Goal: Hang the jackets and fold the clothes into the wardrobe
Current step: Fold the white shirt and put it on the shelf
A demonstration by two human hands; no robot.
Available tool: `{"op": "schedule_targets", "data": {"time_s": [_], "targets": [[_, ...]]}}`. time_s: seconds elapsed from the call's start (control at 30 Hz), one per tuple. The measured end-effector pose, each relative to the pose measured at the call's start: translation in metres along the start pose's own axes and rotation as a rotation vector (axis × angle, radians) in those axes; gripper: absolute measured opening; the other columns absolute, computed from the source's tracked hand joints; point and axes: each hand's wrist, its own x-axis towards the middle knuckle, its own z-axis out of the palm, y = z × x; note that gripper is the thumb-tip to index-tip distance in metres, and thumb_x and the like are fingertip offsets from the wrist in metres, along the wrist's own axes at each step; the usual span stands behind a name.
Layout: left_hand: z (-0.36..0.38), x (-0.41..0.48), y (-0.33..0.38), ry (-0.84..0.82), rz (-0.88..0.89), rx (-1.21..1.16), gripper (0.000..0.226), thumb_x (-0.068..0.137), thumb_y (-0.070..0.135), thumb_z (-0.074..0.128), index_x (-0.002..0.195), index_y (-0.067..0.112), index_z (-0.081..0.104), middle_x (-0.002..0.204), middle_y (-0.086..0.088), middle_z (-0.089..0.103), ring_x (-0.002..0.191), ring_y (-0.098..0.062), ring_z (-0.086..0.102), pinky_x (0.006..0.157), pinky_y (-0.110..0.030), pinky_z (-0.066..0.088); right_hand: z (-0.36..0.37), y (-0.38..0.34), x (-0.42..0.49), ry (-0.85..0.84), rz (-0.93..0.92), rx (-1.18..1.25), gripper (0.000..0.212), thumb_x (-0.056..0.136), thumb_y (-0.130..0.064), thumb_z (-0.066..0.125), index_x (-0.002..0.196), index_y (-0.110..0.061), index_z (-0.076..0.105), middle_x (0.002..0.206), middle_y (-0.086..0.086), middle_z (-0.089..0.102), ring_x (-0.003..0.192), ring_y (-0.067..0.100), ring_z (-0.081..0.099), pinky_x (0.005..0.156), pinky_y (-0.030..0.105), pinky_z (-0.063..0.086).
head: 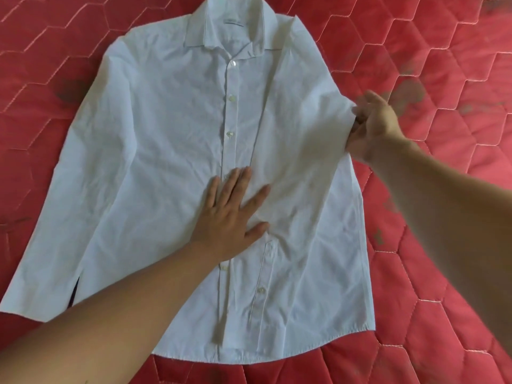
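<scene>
On the far left, toward 8 o'clock, one long sleeve (55, 267) of the white dress shirt (166, 151) lies spread out flat and unfolded on the red quilted bedspread (443, 51). The shirt is face up and buttoned, with its collar (230, 29) at 12 o'clock and its hem nearest me at 6 o'clock. In the middle, my left hand (232, 217) lies flat with straight fingers, palm down on the button placket (230, 115), pinning the front without gripping anything. Out at 3 o'clock, my right hand (374, 128) is at the shirt's side edge with its fingers curled round a bunch of the cloth. That hand is blurred, so I can't say exactly which part it holds. On that side a long crease runs from the shoulder down toward my left hand, and the cloth there is raised off the bed. I judge this as the very start of folding: the first side fold is under way. The other sleeve, the fold up from the hem and the trip to the wardrobe are all left to do. No wardrobe or jackets show here.
</scene>
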Motion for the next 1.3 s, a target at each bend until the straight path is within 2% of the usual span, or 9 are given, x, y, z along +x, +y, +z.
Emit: {"op": "schedule_targets", "data": {"time_s": [0.13,0.3,0.4,0.53,0.7,0.9,1.03,1.13,1.3], "targets": [[0.001,0.000,0.002,0.078,0.002,-0.028,0.071,0.098,0.066,0.038,0.159,0.032,0.027,0.168,-0.013,0.014,0.156,-0.030,0.011,0.119,-0.060,0.020,-0.002,-0.005,0.014,0.117,-0.040,0.083,0.025,0.095,0.002,0.041,0.083,-0.019,0.049,0.052,-0.001,0.057,0.045,0.015,0.056,0.055,0.028,0.053],[0.002,0.001,0.000,0.033,-0.009,-0.013,0.075,0.096,0.069,0.037,0.160,0.033,0.022,0.169,-0.013,0.009,0.156,-0.029,0.007,0.120,-0.060,0.017,0.000,0.016,0.013,0.337,-0.649,-0.943,0.040,0.081,-0.008,0.048,0.117,-0.016,0.061,0.116,0.005,0.058,0.104,0.023,0.058,0.090,0.034,0.048],[0.002,0.001,0.001,0.023,-0.004,0.000,0.078,0.094,0.074,0.036,0.160,0.035,0.022,0.169,-0.014,0.010,0.156,-0.031,0.007,0.119,-0.062,0.017,0.007,0.050,-0.007,-0.042,-1.007,-1.439,0.053,0.096,-0.037,0.049,0.145,-0.015,0.052,0.152,0.017,0.044,0.142,0.036,0.038,0.117,0.046,0.030],[-0.002,0.001,0.001,-0.061,-0.034,-0.002,0.078,0.090,0.081,0.028,0.158,0.045,0.016,0.170,-0.012,0.001,0.156,-0.031,-0.003,0.120,-0.064,0.007,-0.019,0.100,-0.024,-0.316,-0.734,-1.978,0.078,0.098,-0.072,0.015,0.163,-0.032,0.002,0.171,0.006,-0.010,0.156,0.031,-0.014,0.124,0.056,-0.007],[-0.022,0.000,-0.010,-0.210,-0.059,-0.177,0.077,0.091,0.079,0.021,0.158,0.047,-0.001,0.168,-0.010,-0.016,0.155,-0.028,-0.017,0.122,-0.062,-0.002,-0.013,0.102,-0.052,-0.226,-0.741,-2.053,0.080,0.098,-0.069,0.011,0.163,-0.026,-0.007,0.169,0.007,-0.019,0.155,0.030,-0.020,0.123,0.060,-0.007],[-0.055,-0.091,-0.105,0.182,-0.662,-0.341,0.060,0.099,0.031,0.057,0.154,0.026,0.036,0.161,-0.012,0.029,0.150,-0.031,0.025,0.117,-0.064,0.022,-0.029,0.180,-0.143,-0.569,-0.782,-2.096,0.084,0.094,-0.075,0.008,0.161,-0.028,-0.011,0.168,0.006,-0.022,0.153,0.031,-0.025,0.121,0.066,-0.002],[-0.066,-0.177,-0.185,-0.082,-1.129,-0.261,0.082,0.094,0.036,0.062,0.160,0.032,0.013,0.163,-0.017,0.017,0.148,-0.041,0.022,0.113,-0.064,0.025,-0.040,0.197,-0.145,-0.568,-0.717,-2.105,0.087,0.093,-0.075,0.012,0.162,-0.027,-0.006,0.169,0.007,-0.018,0.154,0.032,-0.022,0.122,0.065,0.000],[-0.071,-0.213,-0.208,-0.205,-1.278,-0.400,0.088,0.089,0.046,0.069,0.158,0.024,0.021,0.151,-0.021,0.036,0.137,-0.043,0.037,0.107,-0.057,0.038,-0.030,0.197,-0.150,-0.512,-0.671,-2.049,0.089,0.087,-0.075,0.014,0.162,-0.029,-0.001,0.170,0.004,-0.016,0.155,0.028,-0.021,0.123,0.060,-0.006],[-0.093,-0.207,-0.205,-0.148,-1.233,-0.642,0.015,0.083,0.018,0.070,0.098,0.013,0.067,0.094,-0.010,0.073,0.081,-0.032,0.067,0.068,-0.038,0.051,0.014,0.207,-0.193,-0.398,-0.693,-1.829,0.064,0.101,-0.053,0.039,0.156,-0.020,0.035,0.167,0.010,0.021,0.157,0.028,0.008,0.126,0.054,0.005]]}}
